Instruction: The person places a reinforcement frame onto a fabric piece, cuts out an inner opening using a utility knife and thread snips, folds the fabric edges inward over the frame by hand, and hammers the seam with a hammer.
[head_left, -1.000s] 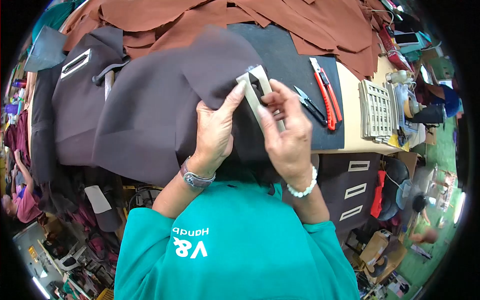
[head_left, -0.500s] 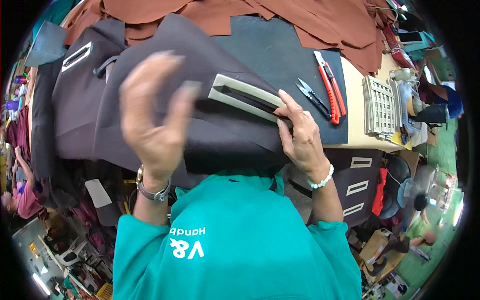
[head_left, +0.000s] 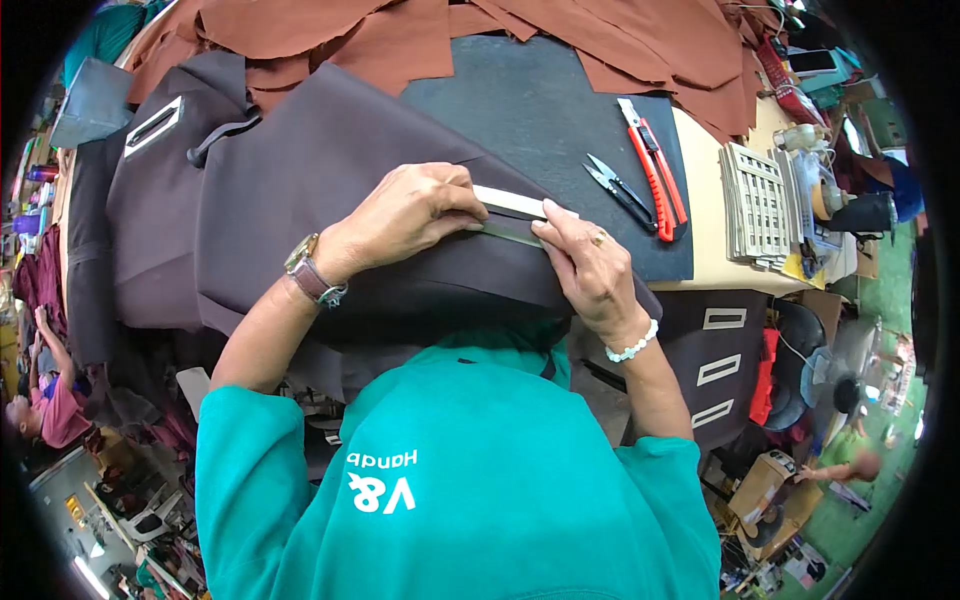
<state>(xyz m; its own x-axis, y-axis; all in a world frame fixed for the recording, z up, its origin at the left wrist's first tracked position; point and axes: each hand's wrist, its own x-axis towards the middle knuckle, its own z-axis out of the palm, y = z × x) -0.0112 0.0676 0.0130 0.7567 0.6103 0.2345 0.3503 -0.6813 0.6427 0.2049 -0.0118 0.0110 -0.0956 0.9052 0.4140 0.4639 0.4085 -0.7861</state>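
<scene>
A large dark brown fabric piece [head_left: 290,170] lies in front of me, with a pale rectangular slot frame [head_left: 510,202] on it. My left hand [head_left: 420,212], wearing a watch, is closed in a pinch at the left end of the slot, covering that end. At the slot's right end, my right hand [head_left: 592,262] pinches the fabric edge between thumb and fingers. Dark material shows inside the slot between the two hands. Whether the fingertips also grip the frame is hidden.
Thread snips [head_left: 620,192] and a red box cutter [head_left: 657,175] lie on the dark cutting mat [head_left: 520,85]. Brown leather pieces [head_left: 340,45] cover the far side. Stacked pale frames [head_left: 752,205] stand right. Another framed panel [head_left: 722,370] hangs below. Co-workers sit on both sides.
My left hand has come down from above the fabric to the slot's left end and closed there. My right hand stays at the right end, shifted slightly.
</scene>
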